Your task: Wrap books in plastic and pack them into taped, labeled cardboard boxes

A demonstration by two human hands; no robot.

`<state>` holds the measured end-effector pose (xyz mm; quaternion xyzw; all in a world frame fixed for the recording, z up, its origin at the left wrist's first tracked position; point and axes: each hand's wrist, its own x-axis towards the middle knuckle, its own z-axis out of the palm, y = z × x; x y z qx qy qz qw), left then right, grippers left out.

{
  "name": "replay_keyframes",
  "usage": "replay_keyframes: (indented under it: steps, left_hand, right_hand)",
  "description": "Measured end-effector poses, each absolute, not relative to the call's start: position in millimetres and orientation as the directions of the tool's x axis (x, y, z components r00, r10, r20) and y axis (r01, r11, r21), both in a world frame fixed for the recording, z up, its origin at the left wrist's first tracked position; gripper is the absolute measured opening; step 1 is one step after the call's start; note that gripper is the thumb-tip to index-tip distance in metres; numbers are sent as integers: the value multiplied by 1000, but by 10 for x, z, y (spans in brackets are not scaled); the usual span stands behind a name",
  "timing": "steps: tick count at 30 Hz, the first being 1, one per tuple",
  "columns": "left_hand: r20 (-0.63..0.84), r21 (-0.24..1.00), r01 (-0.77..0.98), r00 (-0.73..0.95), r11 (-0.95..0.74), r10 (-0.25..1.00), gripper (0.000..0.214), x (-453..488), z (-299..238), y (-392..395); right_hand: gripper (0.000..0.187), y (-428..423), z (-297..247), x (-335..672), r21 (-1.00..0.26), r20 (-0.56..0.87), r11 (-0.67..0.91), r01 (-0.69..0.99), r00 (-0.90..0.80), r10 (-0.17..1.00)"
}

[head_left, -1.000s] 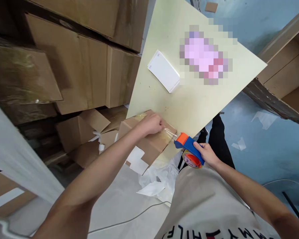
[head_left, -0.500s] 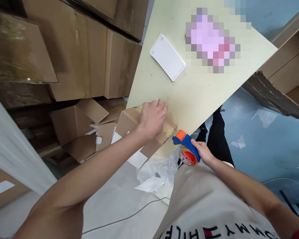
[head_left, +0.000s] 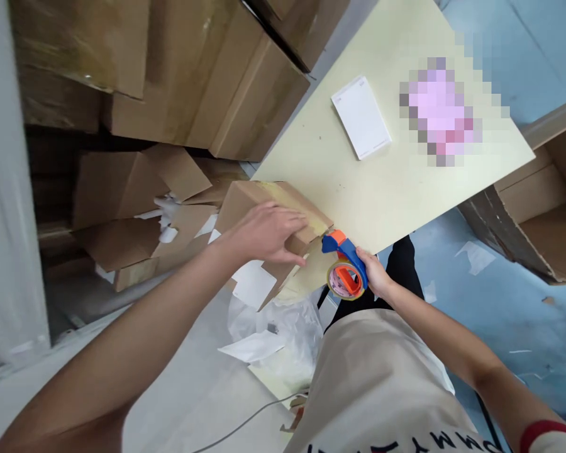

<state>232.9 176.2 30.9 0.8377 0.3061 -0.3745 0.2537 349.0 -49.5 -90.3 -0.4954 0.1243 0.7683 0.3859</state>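
Note:
A brown cardboard box lies at the near corner of the pale yellow table, with a strip of tape along its upper face. Over this box rests my left hand, fingers stretched and thumb apart, holding nothing. My right hand grips a blue and orange tape dispenser with a roll of clear yellowish tape in it. The dispenser's orange head sits right by the box's right end. A white label shows on the box's near side, below my left hand.
On the table lie a white stack of cards or a flat white box and a blurred pink item. Large cartons are piled at left, above an open carton with paper scraps. A crumpled plastic bag lies below.
My left hand has slid back toward the box's near edge, baring the tape strip. The dispenser stays near the box's right end. The camera view has turned.

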Motion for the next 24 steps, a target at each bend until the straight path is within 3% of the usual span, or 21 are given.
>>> replay_keyframes:
  steps: [2,4,8,11,13,16,19,24]
  left_hand:
    - [-742,209,714,561,-668,367,62,2210,328,1920]
    - [-676,170,779,538,-604,504,64,2084,318,2067]
    - [-501,130,935,349,-329,792,61,1936,203,2270]
    - [-341,159,975,199,-152,919,63,1938,124,2282]
    - [-255,155,979,172,-136,951,68,1960,110,2215]
    - [-262,128,977,201,-173,944,70,1986,124,2083]
    - [-291,135,979,187,-154,938,66,1998,129,2025]
    - [-289,120,983,170,-141,942,64,2018,105,2057]
  right_hand:
    - [45,-159,-937,3613,-283,-821,-691,-665,-205,533]
    - [45,241,-953,3755,-347,-784,-712,-611,-227,577]
    - [55,1086,-925,4007,-427,-729,-777,-462,-332,598]
    - [70,1579,-883,4113,-561,-648,-746,-358,-371,665]
    - [71,1767,-854,4156,-659,-572,-693,-291,-405,714]
    - [78,1847,-805,4205,-752,-501,-638,-166,-484,717]
    - [89,1813,-750,4237,-802,-512,-597,-36,-473,717]
    - [92,1631,-705,4307,-828,-538,-552,99,-421,731]
